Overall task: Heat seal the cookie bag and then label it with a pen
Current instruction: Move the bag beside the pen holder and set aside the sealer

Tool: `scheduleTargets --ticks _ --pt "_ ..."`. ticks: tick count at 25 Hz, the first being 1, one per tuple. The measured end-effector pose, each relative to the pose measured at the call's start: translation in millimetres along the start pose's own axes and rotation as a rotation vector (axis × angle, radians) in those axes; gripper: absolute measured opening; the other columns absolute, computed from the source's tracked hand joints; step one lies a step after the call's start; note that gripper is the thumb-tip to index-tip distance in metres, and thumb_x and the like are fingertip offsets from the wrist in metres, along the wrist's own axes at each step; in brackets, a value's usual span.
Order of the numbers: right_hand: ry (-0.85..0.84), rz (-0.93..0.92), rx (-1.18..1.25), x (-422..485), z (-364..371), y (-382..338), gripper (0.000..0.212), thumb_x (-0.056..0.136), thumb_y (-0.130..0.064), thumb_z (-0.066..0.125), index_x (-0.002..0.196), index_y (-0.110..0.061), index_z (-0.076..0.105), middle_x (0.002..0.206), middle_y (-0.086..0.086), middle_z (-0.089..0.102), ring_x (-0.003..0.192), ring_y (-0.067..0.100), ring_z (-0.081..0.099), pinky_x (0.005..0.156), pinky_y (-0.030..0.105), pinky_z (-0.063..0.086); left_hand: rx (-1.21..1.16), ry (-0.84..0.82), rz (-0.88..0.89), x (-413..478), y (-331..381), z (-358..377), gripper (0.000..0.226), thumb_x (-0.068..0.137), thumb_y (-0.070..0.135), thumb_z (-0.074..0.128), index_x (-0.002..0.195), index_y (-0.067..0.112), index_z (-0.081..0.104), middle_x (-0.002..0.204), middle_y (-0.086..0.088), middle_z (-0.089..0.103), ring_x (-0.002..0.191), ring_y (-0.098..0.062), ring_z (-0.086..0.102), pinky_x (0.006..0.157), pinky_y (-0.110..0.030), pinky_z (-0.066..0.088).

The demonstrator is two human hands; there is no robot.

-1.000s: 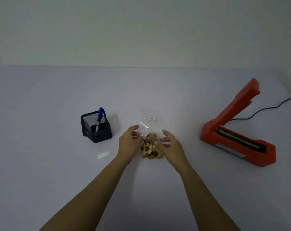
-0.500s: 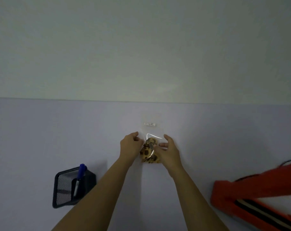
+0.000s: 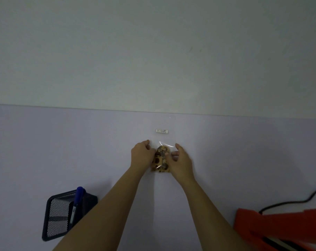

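While both forearms are stretched forward over the pale lilac table [image 3: 63, 151], the clear plastic cookie bag [image 3: 162, 139] is held between the left hand [image 3: 141, 153] and the right hand [image 3: 181, 160], mid-table and toward the far edge. The left hand's fingers are curled in against the bag's left edge and pinch it. The right hand's thumb is raised along the right edge, and its fingers are curled onto the bag's front. Brown-spotted cookies [image 3: 159, 160] are bunched in the lower part of the bag, whose sides are partly covered by the hands. The upper part is flat and see-through, with a small white printed sticker [image 3: 161, 131] near the top. Whether the bag rests on the table or is slightly lifted cannot be told. A black mesh pen holder [image 3: 57, 221] with a blue-capped pen [image 3: 77, 198] is seen at near left, well apart from the bag. A red heat sealer [image 3: 280, 230] with a black cord [image 3: 289, 203] is cut off at the lower right corner.
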State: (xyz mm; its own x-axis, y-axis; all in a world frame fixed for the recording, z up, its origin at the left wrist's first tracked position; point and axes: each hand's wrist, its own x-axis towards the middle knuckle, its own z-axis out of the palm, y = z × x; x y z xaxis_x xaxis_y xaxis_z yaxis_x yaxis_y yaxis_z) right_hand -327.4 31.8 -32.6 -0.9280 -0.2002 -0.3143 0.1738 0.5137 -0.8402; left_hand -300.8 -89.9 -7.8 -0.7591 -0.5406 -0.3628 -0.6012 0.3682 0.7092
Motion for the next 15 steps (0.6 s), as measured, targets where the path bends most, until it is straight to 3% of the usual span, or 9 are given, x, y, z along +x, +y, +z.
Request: scheduleTargets --ticks 2,5,8,11,13,15 --pt "0.030 -0.069 -0.137 -3.7 -3.8 0.6 0.061 0.089 -0.032 0.057 0.141 -0.010 0.034 0.122 0.011 0.050 0.111 0.023 0.051 0.096 0.034 0.043 0.045 0.010 0.025 -6.9 -0.7 -1.7 0.009 0.083 0.010 0.053 0.080 0.018 0.049 0.088 -0.008 0.054 0.086 -0.024 0.049 0.074 -0.027 0.036" --pt "0.089 -0.189 -0.313 -21.6 -10.2 -8.1 0.057 0.091 -0.033 0.054 0.139 -0.010 0.036 0.133 0.015 0.043 0.124 0.029 0.039 0.100 0.036 0.036 0.074 0.043 0.075 -25.9 -1.6 -8.8 0.038 0.085 0.012 0.053 0.119 -0.003 0.046 0.113 -0.018 0.052 0.103 -0.032 0.051 0.081 -0.031 0.037" --pt "0.087 -0.312 -0.381 -51.0 -7.9 -25.8 0.052 0.092 -0.027 0.051 0.139 -0.011 0.036 0.134 0.013 0.041 0.122 0.028 0.038 0.096 0.034 0.037 0.085 0.047 0.175 -57.4 7.7 -31.2 0.039 0.087 0.009 0.051 0.123 -0.005 0.043 0.117 -0.021 0.051 0.104 -0.030 0.051 0.080 -0.028 0.036" --pt "0.069 -0.406 -0.434 -91.3 4.4 -41.0 0.048 0.093 -0.027 0.049 0.138 -0.012 0.037 0.135 0.012 0.042 0.121 0.028 0.041 0.099 0.037 0.039 0.079 0.115 0.288 -101.2 12.4 -72.9 0.039 0.090 0.006 0.048 0.127 -0.006 0.041 0.102 -0.015 0.048 0.092 -0.020 0.044 0.074 -0.022 0.032" --pt "0.041 -0.443 -0.505 -119.7 18.5 -41.3 0.050 0.095 -0.029 0.046 0.139 -0.010 0.034 0.142 0.014 0.038 0.129 0.030 0.036 0.106 0.041 0.036 0.070 0.204 0.372 -129.3 3.1 -100.8 0.046 0.092 0.006 0.046 0.135 -0.003 0.037 0.111 -0.017 0.051 0.103 -0.025 0.047 0.079 -0.023 0.034" --pt "-0.034 -0.444 -0.556 -147.4 35.0 -37.5 0.053 0.097 -0.030 0.040 0.143 -0.008 0.026 0.150 0.014 0.029 0.138 0.028 0.026 0.113 0.039 0.027 0.079 0.319 0.409 -151.8 -20.7 -126.3 0.051 0.093 0.009 0.046 0.140 -0.002 0.030 0.131 -0.021 0.048 0.121 -0.030 0.043 0.096 -0.030 0.034"
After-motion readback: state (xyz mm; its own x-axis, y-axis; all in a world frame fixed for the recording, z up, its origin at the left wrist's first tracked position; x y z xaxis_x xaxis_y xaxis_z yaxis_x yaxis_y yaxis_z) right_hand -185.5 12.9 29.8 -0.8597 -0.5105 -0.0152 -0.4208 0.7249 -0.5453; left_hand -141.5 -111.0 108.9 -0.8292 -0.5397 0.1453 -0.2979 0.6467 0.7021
